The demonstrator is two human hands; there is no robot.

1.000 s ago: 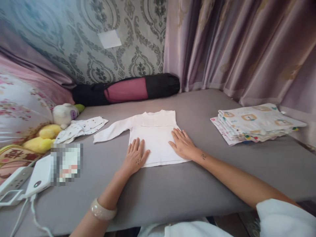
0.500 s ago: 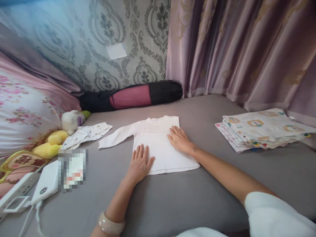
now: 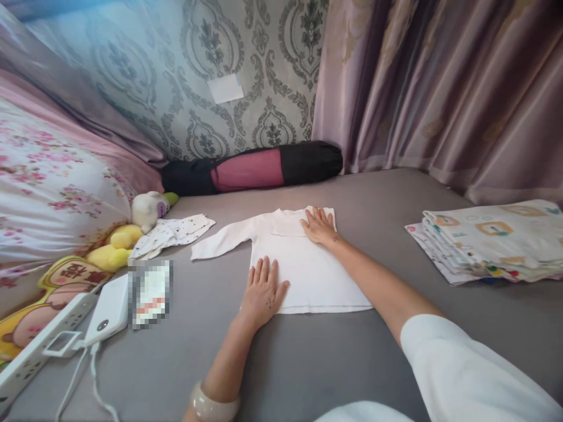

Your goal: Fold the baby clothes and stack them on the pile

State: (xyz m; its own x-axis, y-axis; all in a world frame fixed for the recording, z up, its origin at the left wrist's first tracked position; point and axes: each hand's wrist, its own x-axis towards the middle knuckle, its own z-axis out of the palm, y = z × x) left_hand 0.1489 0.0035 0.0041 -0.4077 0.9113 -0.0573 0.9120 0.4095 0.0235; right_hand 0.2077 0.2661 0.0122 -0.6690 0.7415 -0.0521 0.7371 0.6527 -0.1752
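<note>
A small white long-sleeved shirt (image 3: 308, 275) lies flat on the grey bed sheet (image 3: 334, 363). Its left sleeve stretches out to the side, while the right one is folded inward across the upper chest. My left hand (image 3: 264, 293) rests palm down on the lower left edge of the shirt, fingers spread. Up near the right shoulder, my right hand (image 3: 319, 225) presses flat on the folded part, its fingers also apart.
Folded patterned cloths (image 3: 492, 240) are stacked at the right. To the left lie a spotted white garment (image 3: 176, 234), plush toys (image 3: 149, 211), a power bank (image 3: 107, 309) and a power strip (image 3: 44, 346) with cables. A black and red long bag (image 3: 250, 169) lies along the wall.
My right hand has slid up the shirt from the chest toward the shoulder. My left hand stays at the lower left edge. The view has turned slightly left.
</note>
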